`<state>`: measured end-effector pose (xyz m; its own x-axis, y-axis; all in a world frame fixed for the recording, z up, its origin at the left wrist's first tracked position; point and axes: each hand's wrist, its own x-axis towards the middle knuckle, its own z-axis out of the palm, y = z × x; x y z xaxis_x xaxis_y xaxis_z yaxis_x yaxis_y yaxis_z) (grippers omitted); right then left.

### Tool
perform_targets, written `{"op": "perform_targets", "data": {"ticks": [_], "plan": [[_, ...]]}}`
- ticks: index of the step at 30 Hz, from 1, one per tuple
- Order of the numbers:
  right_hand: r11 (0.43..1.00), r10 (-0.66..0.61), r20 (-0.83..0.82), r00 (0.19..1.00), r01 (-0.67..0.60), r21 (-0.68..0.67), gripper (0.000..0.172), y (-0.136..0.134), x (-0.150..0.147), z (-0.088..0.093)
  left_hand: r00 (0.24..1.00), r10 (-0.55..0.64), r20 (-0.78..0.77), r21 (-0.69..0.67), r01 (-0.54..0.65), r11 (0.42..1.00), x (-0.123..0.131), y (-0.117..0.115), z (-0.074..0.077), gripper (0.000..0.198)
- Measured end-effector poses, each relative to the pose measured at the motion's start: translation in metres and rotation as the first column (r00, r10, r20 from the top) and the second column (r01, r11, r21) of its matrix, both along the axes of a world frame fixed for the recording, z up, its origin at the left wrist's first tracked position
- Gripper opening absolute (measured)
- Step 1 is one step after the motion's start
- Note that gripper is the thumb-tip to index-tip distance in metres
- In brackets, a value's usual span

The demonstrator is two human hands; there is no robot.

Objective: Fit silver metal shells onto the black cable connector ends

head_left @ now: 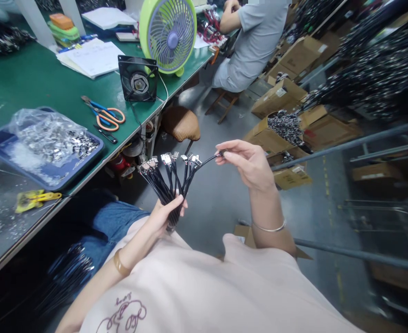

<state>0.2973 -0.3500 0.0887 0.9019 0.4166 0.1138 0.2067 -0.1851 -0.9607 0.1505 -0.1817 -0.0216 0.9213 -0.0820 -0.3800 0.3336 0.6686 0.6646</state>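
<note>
My left hand (pixel 167 210) is closed around a bundle of black cables (pixel 176 185), low in front of my body. Bare metal connectors top the cables, fanned out in several clusters above the fist. To the right, my right hand (pixel 247 162) pinches the end of one black cable (pixel 207 162) between thumb and fingertips. That cable bends away from the bundle toward the right; its tip is mostly hidden by the fingers. More black cables (pixel 74 266) with metal ends lie by my lap at the lower left.
On the green bench (pixel 96 95) at left are a blue tray (pixel 56 178) of small metal parts, pliers (pixel 103 113), a black fan (pixel 138 78) and a green fan (pixel 169 37). A seated person (pixel 252 41) works farther off. Cartons (pixel 280 99) and metal rails (pixel 356 143) stand at right.
</note>
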Motion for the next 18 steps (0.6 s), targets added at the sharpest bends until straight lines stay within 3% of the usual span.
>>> {"op": "perform_targets", "data": {"ticks": [4, 7, 11, 14, 18], "plan": [[1.000, 0.003, -0.013, 1.000, -0.003, 0.029, 0.039, -0.004, 0.002, -0.011, 1.000, -0.001, 0.006, -0.002, 0.001, 1.000, 0.002, 0.001, 0.006, 0.040], [0.998, -0.021, -0.088, 0.996, 0.026, 0.065, 0.050, -0.005, -0.002, -0.032, 1.000, 0.018, 0.008, -0.032, -0.018, 0.999, 0.007, 0.002, 0.009, 0.041], [0.995, -0.049, -0.192, 0.980, 0.064, 0.071, 0.051, 0.005, -0.008, -0.056, 0.998, 0.025, 0.066, -0.015, -0.024, 1.000, 0.012, 0.003, 0.006, 0.044], [0.990, -0.064, -0.166, 0.984, 0.084, 0.115, 0.049, 0.020, -0.003, -0.056, 0.997, 0.011, 0.073, 0.015, -0.013, 1.000, 0.013, 0.002, 0.004, 0.045], [0.989, -0.024, -0.113, 0.993, 0.040, 0.141, 0.047, 0.043, 0.019, -0.039, 0.997, -0.001, 0.075, 0.017, 0.000, 1.000, 0.014, 0.000, 0.009, 0.048]]}}
